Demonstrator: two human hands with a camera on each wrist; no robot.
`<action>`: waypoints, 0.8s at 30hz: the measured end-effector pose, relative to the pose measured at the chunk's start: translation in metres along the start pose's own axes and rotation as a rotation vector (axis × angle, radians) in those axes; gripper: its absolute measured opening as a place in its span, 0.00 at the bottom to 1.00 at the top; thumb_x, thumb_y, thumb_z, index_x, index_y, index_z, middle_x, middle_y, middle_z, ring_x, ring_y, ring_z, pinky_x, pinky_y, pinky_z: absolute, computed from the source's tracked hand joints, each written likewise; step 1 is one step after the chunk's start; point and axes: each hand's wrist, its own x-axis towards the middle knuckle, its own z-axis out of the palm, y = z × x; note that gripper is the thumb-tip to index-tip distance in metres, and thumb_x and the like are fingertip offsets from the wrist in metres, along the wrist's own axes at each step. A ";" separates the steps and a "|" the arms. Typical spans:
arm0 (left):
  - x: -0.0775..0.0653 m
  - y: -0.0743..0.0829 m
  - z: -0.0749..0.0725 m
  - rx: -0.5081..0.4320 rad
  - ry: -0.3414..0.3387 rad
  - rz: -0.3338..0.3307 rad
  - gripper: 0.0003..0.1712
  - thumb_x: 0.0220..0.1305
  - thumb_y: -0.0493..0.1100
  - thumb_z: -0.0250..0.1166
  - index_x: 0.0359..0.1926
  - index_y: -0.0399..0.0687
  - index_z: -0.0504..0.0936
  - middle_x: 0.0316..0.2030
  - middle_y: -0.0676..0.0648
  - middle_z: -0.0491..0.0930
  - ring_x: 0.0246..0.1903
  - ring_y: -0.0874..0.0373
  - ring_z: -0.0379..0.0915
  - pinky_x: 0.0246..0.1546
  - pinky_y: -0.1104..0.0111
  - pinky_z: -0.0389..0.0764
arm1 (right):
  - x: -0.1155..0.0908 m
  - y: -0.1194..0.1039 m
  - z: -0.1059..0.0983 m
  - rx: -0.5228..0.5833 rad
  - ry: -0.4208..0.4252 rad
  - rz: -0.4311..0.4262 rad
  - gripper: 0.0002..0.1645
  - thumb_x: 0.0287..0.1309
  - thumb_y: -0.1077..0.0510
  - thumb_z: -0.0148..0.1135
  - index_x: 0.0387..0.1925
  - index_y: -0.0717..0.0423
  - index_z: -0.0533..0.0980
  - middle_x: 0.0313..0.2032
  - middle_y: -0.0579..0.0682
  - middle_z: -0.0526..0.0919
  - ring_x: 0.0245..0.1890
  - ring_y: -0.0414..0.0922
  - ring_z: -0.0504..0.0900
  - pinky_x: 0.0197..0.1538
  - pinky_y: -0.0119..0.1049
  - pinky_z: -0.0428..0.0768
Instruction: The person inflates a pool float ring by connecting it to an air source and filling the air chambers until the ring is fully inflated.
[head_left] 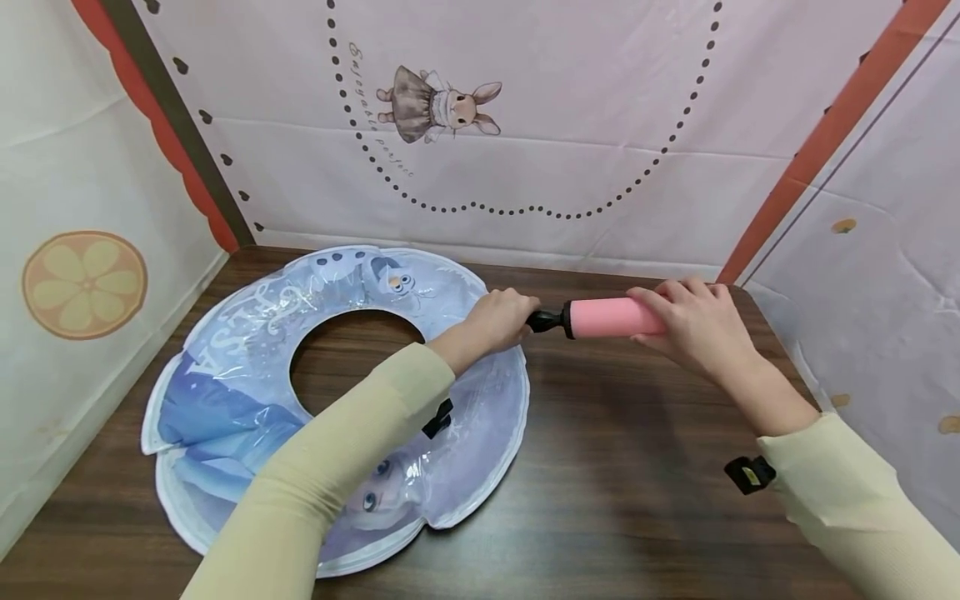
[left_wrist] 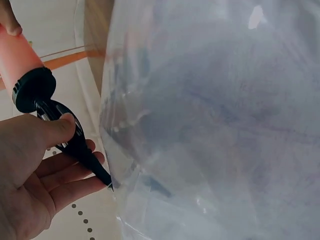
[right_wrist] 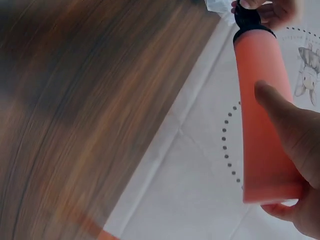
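A pink hand air pump (head_left: 606, 318) with a black end is held level above the table between both hands. My left hand (head_left: 504, 318) pinches the black nozzle piece (left_wrist: 80, 145) between thumb and fingers, and in the left wrist view its thin tip meets the edge of the clear plastic. That plastic belongs to a blue and purple printed swim ring (head_left: 491, 433), partly inflated and lying on the left side. Around the far end of the pink barrel (right_wrist: 262, 130) my right hand (head_left: 697, 325) is wrapped, thumb along its side. My left forearm hides part of the ring.
Under everything is a dark wooden table (head_left: 600, 500). White printed cloth (head_left: 555, 92) rises behind it and on both sides. A black strap piece (head_left: 750, 475) sticks out from the right sleeve, and another (head_left: 437, 419) shows by the left sleeve.
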 end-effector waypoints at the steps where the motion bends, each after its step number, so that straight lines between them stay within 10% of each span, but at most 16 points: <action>1: 0.000 0.000 0.000 -0.002 -0.001 0.002 0.07 0.58 0.43 0.62 0.37 0.49 0.78 0.32 0.49 0.81 0.31 0.54 0.76 0.33 0.61 0.76 | -0.002 0.002 -0.002 0.006 -0.007 -0.002 0.38 0.30 0.47 0.77 0.49 0.49 0.75 0.35 0.56 0.79 0.37 0.59 0.76 0.32 0.54 0.69; 12: -0.002 -0.004 -0.001 0.052 -0.018 0.001 0.09 0.59 0.45 0.63 0.39 0.47 0.78 0.35 0.47 0.81 0.33 0.52 0.78 0.32 0.62 0.78 | -0.039 0.056 -0.030 0.040 -0.111 0.053 0.39 0.27 0.53 0.76 0.50 0.53 0.74 0.33 0.59 0.78 0.32 0.59 0.75 0.29 0.56 0.72; 15: -0.003 -0.005 0.000 0.073 -0.031 -0.004 0.10 0.59 0.45 0.62 0.40 0.47 0.78 0.35 0.47 0.81 0.34 0.52 0.78 0.32 0.62 0.78 | -0.044 0.061 -0.029 0.042 -0.112 0.055 0.36 0.40 0.38 0.69 0.48 0.55 0.74 0.32 0.60 0.78 0.31 0.59 0.75 0.28 0.57 0.71; 24: -0.003 -0.004 0.000 0.041 0.005 0.021 0.07 0.58 0.43 0.62 0.38 0.48 0.78 0.34 0.47 0.81 0.31 0.53 0.78 0.31 0.62 0.78 | -0.007 0.001 -0.006 0.035 -0.018 0.056 0.36 0.30 0.49 0.76 0.48 0.49 0.75 0.35 0.58 0.79 0.36 0.60 0.74 0.31 0.56 0.68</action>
